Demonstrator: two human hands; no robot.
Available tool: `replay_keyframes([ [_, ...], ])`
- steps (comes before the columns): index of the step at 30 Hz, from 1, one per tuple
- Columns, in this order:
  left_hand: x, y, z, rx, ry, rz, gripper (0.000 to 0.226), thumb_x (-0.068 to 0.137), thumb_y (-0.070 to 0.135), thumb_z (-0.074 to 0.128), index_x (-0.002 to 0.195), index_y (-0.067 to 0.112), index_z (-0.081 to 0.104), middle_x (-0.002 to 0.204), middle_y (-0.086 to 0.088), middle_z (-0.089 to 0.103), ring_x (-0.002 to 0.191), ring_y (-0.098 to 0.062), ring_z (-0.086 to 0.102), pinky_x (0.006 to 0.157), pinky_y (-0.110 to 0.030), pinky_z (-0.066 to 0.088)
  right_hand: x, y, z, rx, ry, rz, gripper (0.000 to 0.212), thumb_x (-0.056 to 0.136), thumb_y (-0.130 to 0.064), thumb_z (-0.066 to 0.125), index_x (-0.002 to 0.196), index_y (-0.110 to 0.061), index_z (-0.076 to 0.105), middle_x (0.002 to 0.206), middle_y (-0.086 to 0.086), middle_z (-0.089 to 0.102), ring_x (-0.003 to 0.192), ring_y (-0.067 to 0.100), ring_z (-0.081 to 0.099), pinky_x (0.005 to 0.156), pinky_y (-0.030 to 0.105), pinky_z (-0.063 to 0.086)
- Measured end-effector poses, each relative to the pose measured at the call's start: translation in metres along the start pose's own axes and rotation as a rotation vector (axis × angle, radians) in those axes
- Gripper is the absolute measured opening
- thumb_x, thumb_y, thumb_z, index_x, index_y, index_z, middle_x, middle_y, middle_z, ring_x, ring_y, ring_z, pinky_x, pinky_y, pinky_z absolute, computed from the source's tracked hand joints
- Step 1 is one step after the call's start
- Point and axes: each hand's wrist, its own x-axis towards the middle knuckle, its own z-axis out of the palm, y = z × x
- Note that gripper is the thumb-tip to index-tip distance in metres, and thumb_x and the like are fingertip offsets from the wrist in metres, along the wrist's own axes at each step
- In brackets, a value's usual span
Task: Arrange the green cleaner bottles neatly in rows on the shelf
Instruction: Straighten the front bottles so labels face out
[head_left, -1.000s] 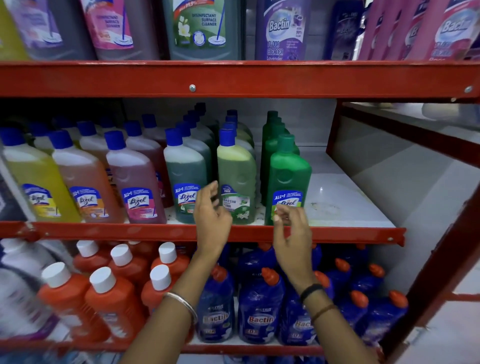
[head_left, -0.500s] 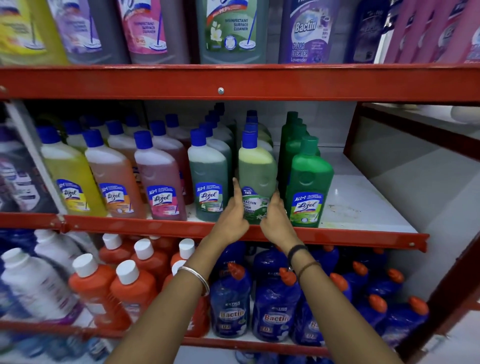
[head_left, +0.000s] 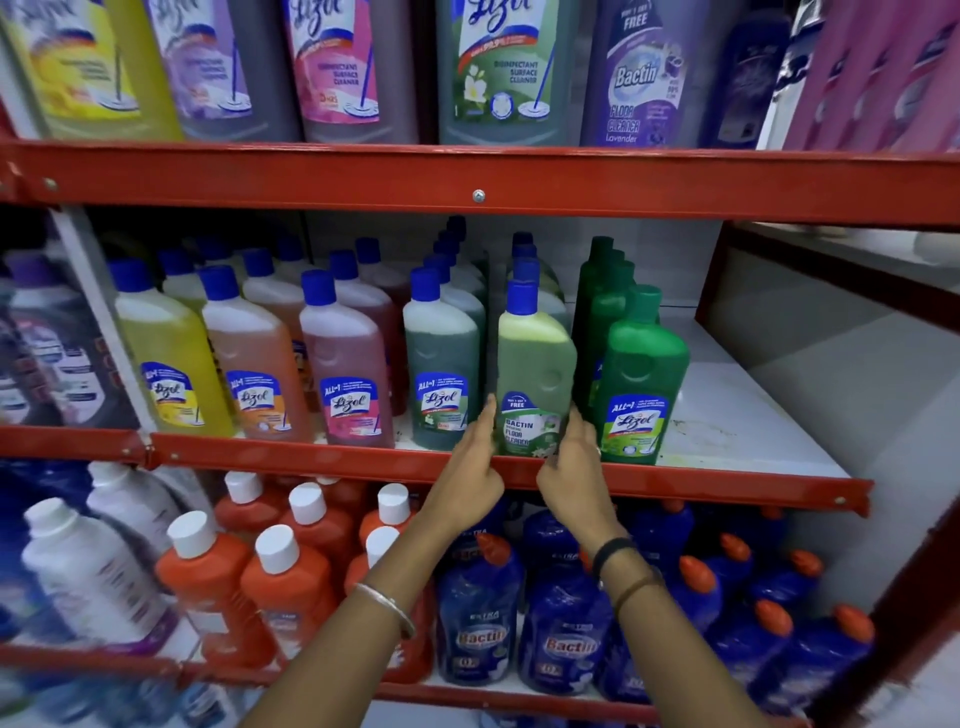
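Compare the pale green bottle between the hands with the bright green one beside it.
The pale green bottle is translucent, blue-capped, labelled Bactin; the bright green bottle is opaque, green-capped, labelled Lizol. The left hand and right hand bracket the pale one, not the bright one. Both stand upright at the shelf front.

On the red metal shelf (head_left: 311, 457) I see the pale-green, blue-capped Bactin bottle (head_left: 535, 358) upright at the front edge, between the dark-green translucent Lizol bottle (head_left: 441, 364) on its left and the opaque green plastic Lizol bottle (head_left: 644, 374) on its right. Each of the three heads a row running back toward the wall. My left hand (head_left: 475, 467) touches the Bactin bottle's lower left side and my right hand (head_left: 571, 467) its lower right side, both reaching up from in front of the shelf lip.
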Motion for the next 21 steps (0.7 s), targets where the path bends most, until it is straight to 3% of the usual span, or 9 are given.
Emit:
replay_keyframes([
  [2, -0.01, -0.007, -0.008, -0.039, 0.244, 0.035, 0.077, 0.068, -0.018, 0.037, 0.139, 0.012, 0.031, 0.137, -0.011, 0.045, 0.127, -0.022, 0.044, 0.108, -0.022, 0.031, -0.023, -0.009, 0.012, 0.04, 0.221, -0.091, 0.063, 0.078, 0.009, 0.044, 0.138, -0.004, 0.03, 0.138, 0.014, 0.036, 0.129, 0.023, 0.036, 0.109, 0.025, 0.027],
  [3, -0.013, -0.01, -0.015, -0.036, 0.349, 0.046, 0.075, 0.067, -0.019, 0.038, 0.136, 0.011, 0.034, 0.135, -0.011, 0.043, 0.126, -0.019, 0.042, 0.108, -0.019, 0.028, -0.032, -0.017, 0.022, 0.094, 0.258, -0.14, 0.061, 0.078, 0.009, 0.044, 0.137, -0.006, 0.033, 0.139, 0.012, 0.036, 0.13, 0.019, 0.034, 0.111, 0.023, 0.025],
  [5, -0.015, -0.015, -0.025, -0.015, 0.433, 0.056, 0.079, 0.066, -0.02, 0.039, 0.139, 0.006, 0.025, 0.141, -0.015, 0.032, 0.13, -0.015, 0.03, 0.111, -0.013, 0.017, -0.039, -0.03, 0.038, 0.171, 0.151, -0.198, 0.064, 0.079, 0.01, 0.041, 0.139, -0.009, 0.032, 0.144, 0.008, 0.035, 0.135, 0.012, 0.029, 0.112, 0.013, 0.017],
  [7, -0.012, -0.025, -0.034, 0.001, 0.358, 0.03, 0.085, 0.068, -0.019, 0.039, 0.144, 0.003, 0.008, 0.148, -0.02, 0.02, 0.137, -0.02, 0.018, 0.112, -0.015, 0.009, -0.034, -0.042, 0.054, 0.157, -0.029, -0.181, 0.07, 0.08, 0.011, 0.038, 0.145, -0.009, 0.022, 0.153, 0.006, 0.025, 0.142, 0.013, 0.02, 0.111, 0.008, 0.009],
  [10, 0.0, -0.034, -0.043, -0.008, 0.201, -0.014, 0.087, 0.078, -0.013, 0.044, 0.143, 0.005, -0.011, 0.155, -0.02, 0.006, 0.143, -0.028, 0.01, 0.114, -0.025, 0.011, -0.012, -0.05, 0.071, 0.111, -0.163, -0.121, 0.074, 0.079, 0.008, 0.039, 0.147, -0.003, 0.012, 0.156, 0.011, 0.019, 0.145, 0.022, 0.017, 0.113, 0.016, 0.011],
  [13, 0.012, -0.039, -0.054, -0.006, 0.086, -0.061, 0.091, 0.08, -0.009, 0.047, 0.142, 0.006, -0.018, 0.155, -0.019, 0.014, 0.141, -0.029, 0.021, 0.109, -0.025, 0.02, 0.01, -0.053, 0.079, 0.13, -0.186, -0.07, 0.072, 0.075, -0.002, 0.045, 0.143, -0.003, 0.022, 0.143, 0.017, 0.04, 0.134, 0.028, 0.037, 0.113, 0.033, 0.031],
  [14, 0.015, -0.039, -0.059, 0.003, 0.045, -0.083, 0.093, 0.08, -0.008, 0.048, 0.141, 0.006, -0.02, 0.154, -0.018, 0.018, 0.139, -0.029, 0.026, 0.107, -0.025, 0.023, 0.016, -0.054, 0.081, 0.13, -0.184, -0.051, 0.07, 0.076, 0.0, 0.047, 0.142, -0.002, 0.024, 0.14, 0.017, 0.044, 0.131, 0.028, 0.042, 0.11, 0.033, 0.035],
  [18, 0.017, -0.038, -0.068, 0.048, -0.047, -0.145, 0.101, 0.076, -0.007, 0.05, 0.14, 0.011, -0.026, 0.15, -0.02, 0.024, 0.132, -0.031, 0.035, 0.11, -0.039, 0.035, 0.022, -0.061, 0.077, 0.04, -0.201, 0.024, 0.074, 0.078, 0.01, 0.045, 0.145, -0.001, 0.015, 0.138, 0.018, 0.046, 0.126, 0.03, 0.047, 0.104, 0.033, 0.039],
  [21, 0.014, -0.034, -0.064, 0.117, -0.025, -0.188, 0.101, 0.078, 0.0, 0.053, 0.139, 0.011, -0.027, 0.145, -0.026, 0.025, 0.129, -0.037, 0.035, 0.11, -0.046, 0.034, 0.019, -0.063, 0.075, -0.015, -0.213, 0.03, 0.074, 0.08, 0.008, 0.043, 0.146, 0.001, 0.01, 0.137, 0.023, 0.047, 0.123, 0.034, 0.049, 0.1, 0.036, 0.041],
])
